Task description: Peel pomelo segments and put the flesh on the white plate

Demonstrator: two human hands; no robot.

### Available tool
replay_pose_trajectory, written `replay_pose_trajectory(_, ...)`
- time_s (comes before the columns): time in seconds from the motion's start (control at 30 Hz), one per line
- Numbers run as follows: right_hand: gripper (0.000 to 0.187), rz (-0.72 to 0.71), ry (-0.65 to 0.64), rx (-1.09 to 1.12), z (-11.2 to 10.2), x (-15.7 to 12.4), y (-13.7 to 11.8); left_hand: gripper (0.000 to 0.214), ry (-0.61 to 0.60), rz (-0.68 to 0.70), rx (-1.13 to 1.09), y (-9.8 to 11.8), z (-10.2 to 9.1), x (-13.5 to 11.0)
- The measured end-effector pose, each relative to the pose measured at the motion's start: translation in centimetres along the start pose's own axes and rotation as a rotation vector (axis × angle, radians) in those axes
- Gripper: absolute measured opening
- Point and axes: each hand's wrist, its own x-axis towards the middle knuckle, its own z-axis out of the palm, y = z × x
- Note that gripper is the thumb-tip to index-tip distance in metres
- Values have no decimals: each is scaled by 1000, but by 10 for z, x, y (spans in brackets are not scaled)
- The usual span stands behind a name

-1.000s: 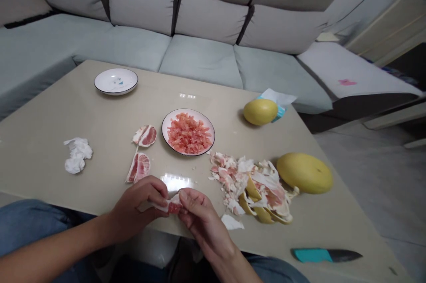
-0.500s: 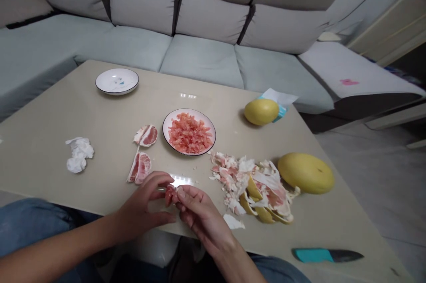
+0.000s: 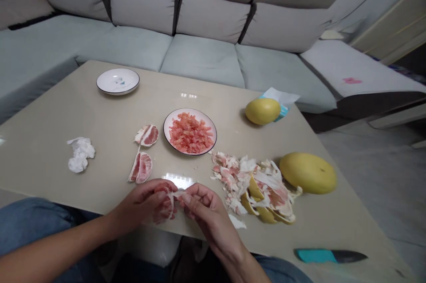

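Over the table's near edge, my left hand (image 3: 141, 205) is closed around a red pomelo segment (image 3: 164, 212), thumb on top. My right hand (image 3: 209, 216) pinches the pale membrane (image 3: 179, 195) at the segment's right end, its fingertips close to the left ones. Just beyond my left hand lie opened pomelo segments (image 3: 144, 167), with another piece of pomelo (image 3: 147, 135) behind them. A white plate (image 3: 167, 134) farther back holds a heap of red pomelo flesh (image 3: 191, 133). To the right of my right hand spreads a pile of peel and membrane scraps (image 3: 254, 189).
A whole pomelo (image 3: 308, 173) lies right of the peel; another pomelo (image 3: 262, 111) rests by a tissue pack (image 3: 282, 112). A knife (image 3: 329, 256) with a teal handle sits near the front right edge. Crumpled tissue (image 3: 80, 154) and a second plate (image 3: 118, 78) are at left.
My left hand, spread apart beside the fruit before, has closed around the pomelo segment. My right hand now pinches membrane at the segment's right end, and more of the segment shows.
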Motion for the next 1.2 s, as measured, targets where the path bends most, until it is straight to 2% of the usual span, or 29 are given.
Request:
replay_pose_trajectory(0.23, 31, 23, 1, -98, -5, 2, -5, 32, 86, -53, -52, -3, -5, 0)
replay_pose_trajectory(0.37, 31, 35, 14, -114, -6, 3, -3, 32, 139, -84, -189, -1, -3, 2)
replay_pose_trajectory(0.47, 31, 45, 22, -100, -7, 3, -3, 32, 110, -111, -327, 1, -1, 4)
replay_pose_trajectory(0.6, 30, 52, 14, -71, -8, 2, -8, 26, 146, -71, -402, 2, -5, 7)
replay_pose_trajectory(0.67, 30, 37, 29, -74, -9, 2, -11, 24, 205, -27, -398, 2, -9, 8)
replay_pose_trajectory(0.73, 30, -2, 61, -110, -10, 2, -12, 19, 214, 2, -364, 4, -12, 9)
replay_pose_trajectory(0.87, 30, -79, 122, -234, -7, 4, -7, 20, 76, -36, -220, 6, -7, 6)
replay_pose_trajectory(0.93, 29, -107, 152, -302, -3, 3, -2, 22, 65, -69, -178, 5, -2, 5)
replay_pose_trajectory(1.03, 24, -160, 179, -403, 2, 2, 4, 25, 130, -91, -185, 1, 3, 6)
replay_pose_trajectory(1.2, 19, -189, 125, -461, 6, 2, 10, 29, 203, -78, -213, -3, 3, 8)
